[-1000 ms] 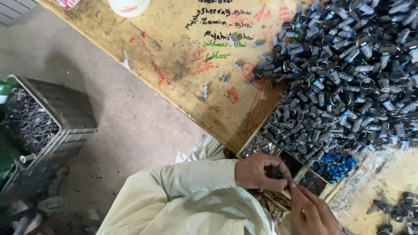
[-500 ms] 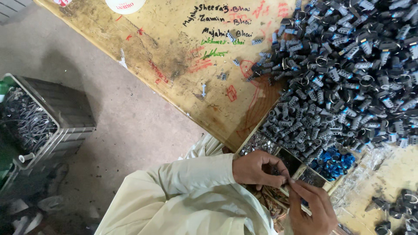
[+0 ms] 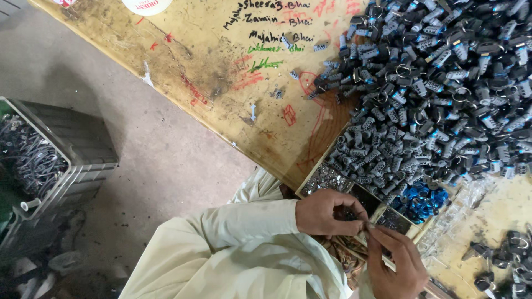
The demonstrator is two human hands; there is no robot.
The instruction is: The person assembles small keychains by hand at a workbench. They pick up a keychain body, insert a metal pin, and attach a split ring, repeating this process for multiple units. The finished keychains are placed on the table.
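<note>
As before, left hand (image 3: 327, 211) and right hand (image 3: 396, 263) fingers pinched on small part (image 3: 367, 224); unmoved.

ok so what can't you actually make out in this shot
Head view only:
- Piece pinched between left hand and right hand: too small, covered by fingertips.
- Tray compartments: partly hidden by both hands.
- Crate at left: cut off by the frame edge.
- White lid at top: cut off by the edge.

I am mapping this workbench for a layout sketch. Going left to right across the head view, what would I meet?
Grey crate of wires → bare concrete floor → left hand → right hand → blue rings → clear plastic bags → small black parts.
</note>
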